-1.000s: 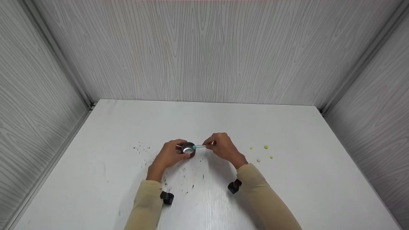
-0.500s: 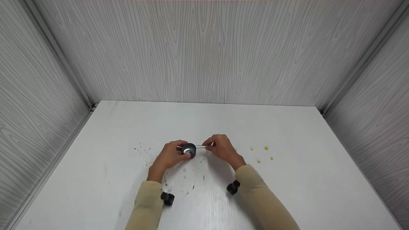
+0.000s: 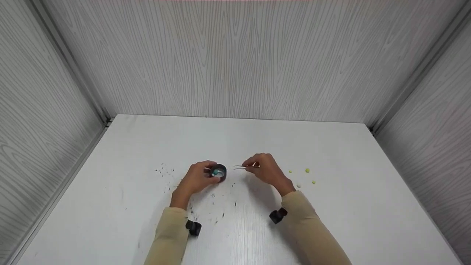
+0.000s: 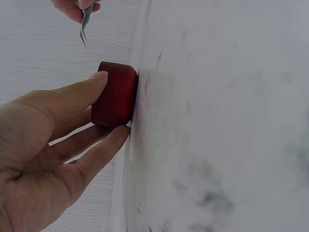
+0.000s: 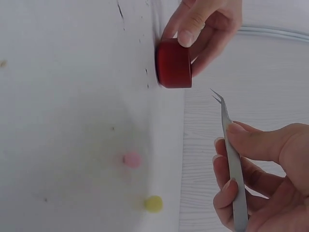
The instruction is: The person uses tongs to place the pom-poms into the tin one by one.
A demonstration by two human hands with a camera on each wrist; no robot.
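A small dark red cup (image 4: 116,94) with a silvery inside stands on the white table. My left hand (image 3: 197,178) holds it by the sides between thumb and fingers. Inside the cup, in the head view, lies a small teal ball (image 3: 215,172). To the right of the cup, my right hand (image 3: 265,170) pinches a pair of bent-tip metal tweezers (image 5: 233,166). The tweezers' tips are slightly apart with nothing between them, pointing toward the cup without touching it.
Several small yellow balls (image 3: 307,170) and a whitish one (image 3: 298,186) lie right of my right hand. The right wrist view shows a pink ball (image 5: 132,159) on the table (image 5: 63,145). Dark specks and smudges mark the tabletop around my left hand. Grey wood-grain panels (image 3: 235,59) surround it.
The tweezers carried the teal ball to the cup and let it go inside. My right hand has drawn back to the right with the tweezers. The left hand keeps its hold.
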